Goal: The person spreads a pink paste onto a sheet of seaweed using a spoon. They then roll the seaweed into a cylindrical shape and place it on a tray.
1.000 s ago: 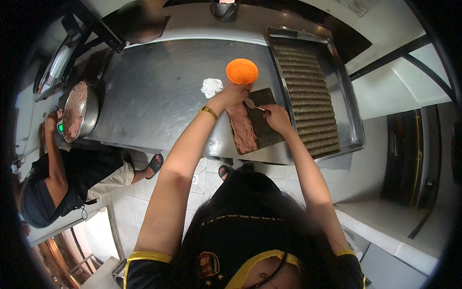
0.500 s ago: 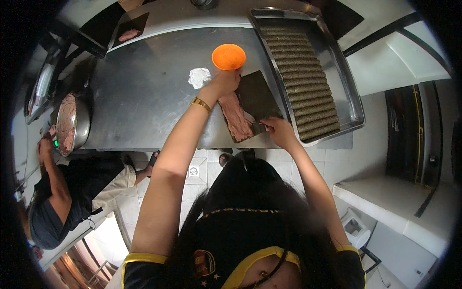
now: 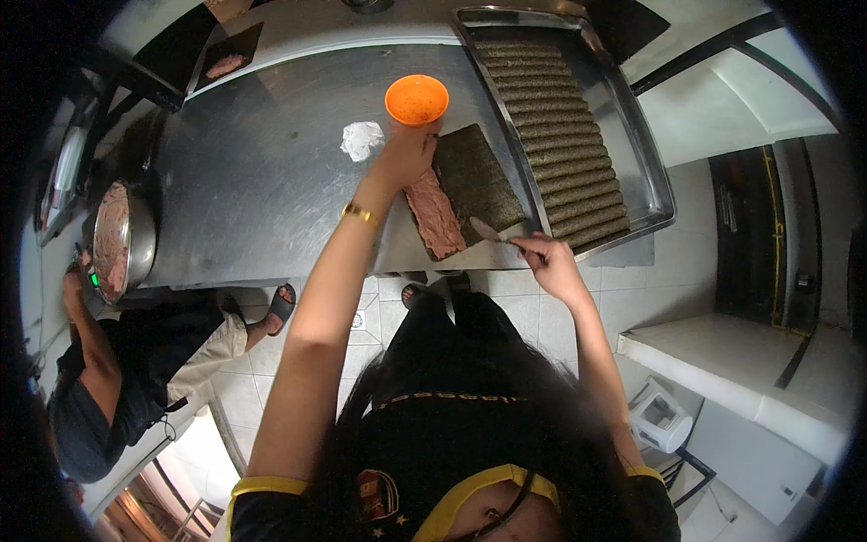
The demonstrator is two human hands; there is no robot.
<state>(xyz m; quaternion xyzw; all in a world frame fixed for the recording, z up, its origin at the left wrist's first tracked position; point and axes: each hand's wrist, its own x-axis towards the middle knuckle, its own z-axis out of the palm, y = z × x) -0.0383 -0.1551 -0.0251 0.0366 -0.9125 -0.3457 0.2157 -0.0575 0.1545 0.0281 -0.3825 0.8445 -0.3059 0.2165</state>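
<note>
A dark green seaweed sheet [image 3: 483, 176] lies on the steel table, tilted to the left. A strip of pink meat paste [image 3: 439, 219] covers its left side. My left hand [image 3: 408, 155] is at the sheet's far left corner, just below an orange bowl [image 3: 416, 100]; its bent fingers seem to hold the corner, though the fingertips are partly hidden. My right hand [image 3: 548, 259], at the near right corner, is closed round the handle of a small spreading knife [image 3: 486, 229]. The blade points left over the sheet, right of the paste.
A metal tray [image 3: 652, 194] holding several seaweed rolls [image 3: 564, 135] stands at the right. Crumpled white paper [image 3: 362, 141] lies left of the bowl. At the far left a co-worker's hand [image 3: 74, 285] is beside a steel basin [image 3: 143, 244] of pink paste. Another seaweed sheet [image 3: 242, 43] with paste lies at the back left.
My right hand has drawn to the right and slightly nearer, taking the knife blade away from the paste's edge. My left hand stays at the far corner. The whole view has shifted slightly.
</note>
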